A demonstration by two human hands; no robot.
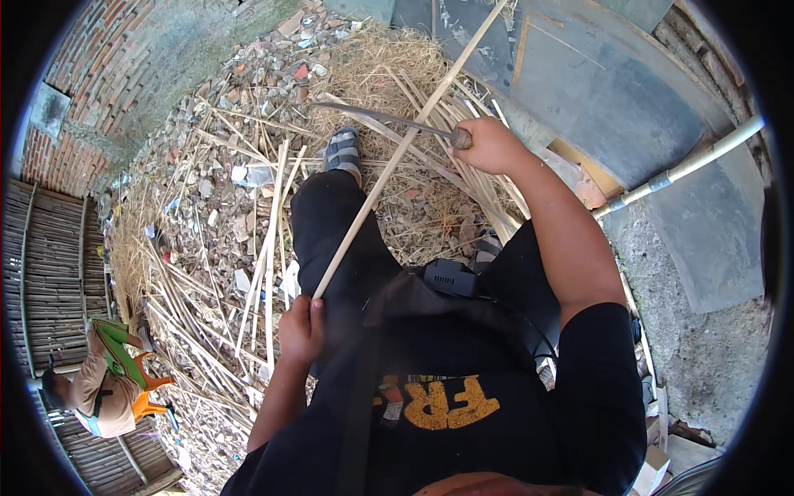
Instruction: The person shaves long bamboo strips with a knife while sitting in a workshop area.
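My left hand (299,329) is closed round the lower end of a long, pale bamboo strip (370,198), which slants up and to the right across my lap. In my right hand (490,146) is the wooden handle of a machete (376,115). Its long dark blade points left and crosses the strip; I cannot tell whether the edge touches it. My left knee is under the strip, and a grey sandal (342,151) shows beyond it.
Loose bamboo strips (273,240) lie over the rubble to my left, and more (488,194) beneath my right hand. Dry shavings (380,62) heap ahead. A bamboo pole (662,188) and grey sheets (612,91) stand at the right. Another person (103,397) sits at the far left.
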